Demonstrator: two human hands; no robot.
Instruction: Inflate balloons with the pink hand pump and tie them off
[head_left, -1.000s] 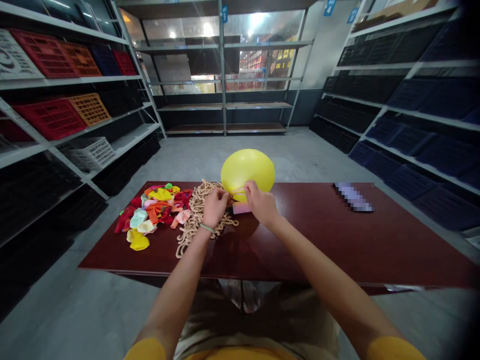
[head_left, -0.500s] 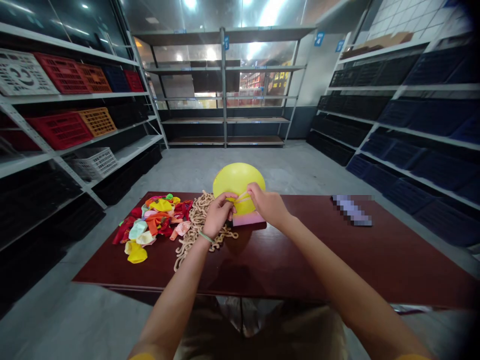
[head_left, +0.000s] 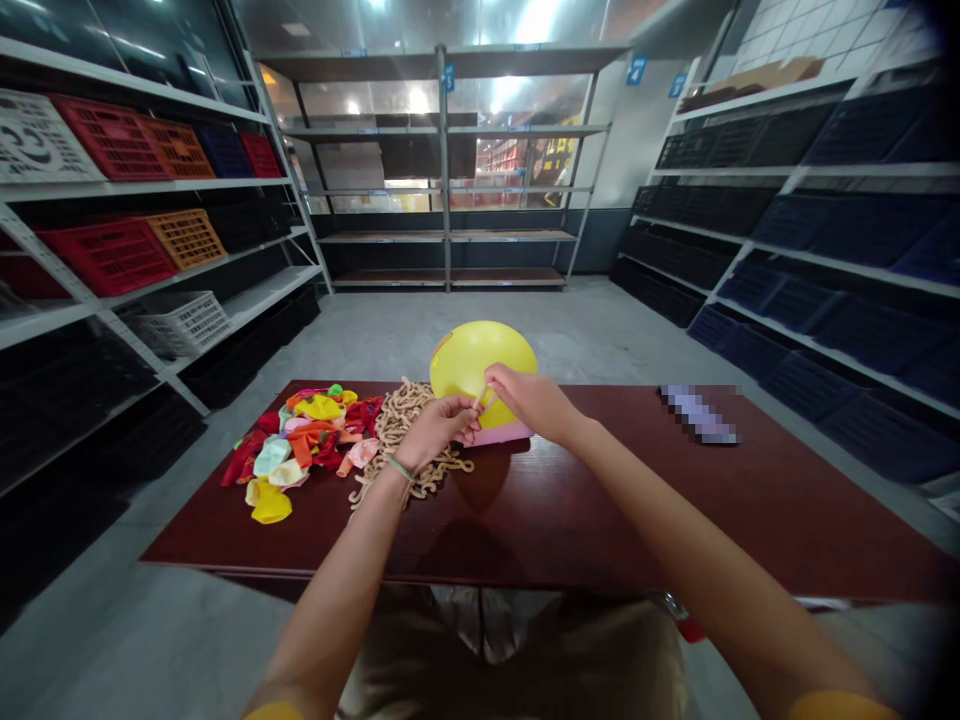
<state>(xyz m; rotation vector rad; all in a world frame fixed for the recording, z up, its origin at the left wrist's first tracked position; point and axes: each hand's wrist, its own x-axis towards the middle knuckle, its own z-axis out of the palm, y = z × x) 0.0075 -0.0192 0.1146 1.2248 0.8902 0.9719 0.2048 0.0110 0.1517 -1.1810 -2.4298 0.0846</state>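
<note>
A round, inflated yellow balloon [head_left: 480, 350] rests at the far edge of the table, beyond my hands. My left hand [head_left: 444, 425] is closed, its fingertips pinching a thin tan strand near the balloon's lower part. On the right, my right hand [head_left: 529, 398] is closed on the upper end of the same strand. What exactly lies between the fingertips is small and partly hidden. Under the balloon shows a pink box-like thing [head_left: 504, 434]. Beside my left hand spreads a pile of beige curly strands [head_left: 401, 420].
Uninflated balloons of many colours [head_left: 307, 435] lie on the left of the dark red table [head_left: 585, 520]. A pixelated flat object [head_left: 701, 415] lies to the right. Shelves with crates [head_left: 112, 255] stand left and right, and a metal rack [head_left: 448, 240] behind.
The view has shifted slightly. My fingers have changed position around the strand, which now looks shorter and more upright between them. An orange-brown mark now shows at the balloon's upper left.
</note>
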